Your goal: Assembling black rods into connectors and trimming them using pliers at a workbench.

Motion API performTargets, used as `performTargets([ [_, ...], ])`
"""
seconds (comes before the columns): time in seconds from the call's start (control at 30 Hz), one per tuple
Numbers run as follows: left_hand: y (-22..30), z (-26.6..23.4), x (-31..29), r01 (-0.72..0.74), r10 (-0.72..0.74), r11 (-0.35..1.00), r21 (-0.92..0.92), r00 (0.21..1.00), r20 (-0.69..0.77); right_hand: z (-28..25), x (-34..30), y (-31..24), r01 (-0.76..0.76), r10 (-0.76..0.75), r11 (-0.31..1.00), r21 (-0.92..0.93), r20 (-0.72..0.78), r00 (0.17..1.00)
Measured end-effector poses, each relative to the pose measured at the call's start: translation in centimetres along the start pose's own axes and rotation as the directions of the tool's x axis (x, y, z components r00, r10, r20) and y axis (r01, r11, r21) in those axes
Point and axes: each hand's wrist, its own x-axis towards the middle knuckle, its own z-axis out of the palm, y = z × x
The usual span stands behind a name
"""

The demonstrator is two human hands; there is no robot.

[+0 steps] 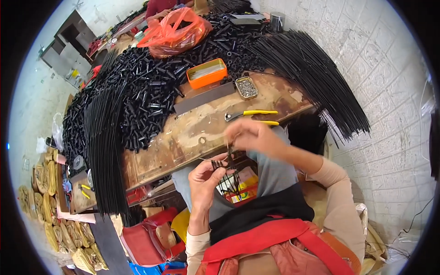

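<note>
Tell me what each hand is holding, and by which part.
Left hand: slim black strands, held near their upper ends by the fingers. Right hand: blurred, so whether it holds anything cannot be told.

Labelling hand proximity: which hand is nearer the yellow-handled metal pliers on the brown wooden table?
Right. The right hand is just on the body side of the pliers; the left hand is farther off, lower left, holding thin black pieces.

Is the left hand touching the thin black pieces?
Touching: the head view shows the left hand pinching the thin black pieces between thumb and fingers.
</note>
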Motion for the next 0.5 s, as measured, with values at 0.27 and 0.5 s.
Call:
performTargets([
  [0.27, -0.1, 0.4, 1.9, 0.064, -0.067, 0.992, 0.107, 0.998, 0.018, -20.7, 11.2, 2.3, 0.034, -0.467, 0.597, -0.801, -0.313, 0.827],
  [0.5, -0.8, -0.4, 2.0, 0.079, -0.080, 0.991, 0.109, 0.997, 0.003, -22.1, 15.9, 2.8, 0.115, -0.538, 0.088, -0.989, 0.050, 0.842],
])
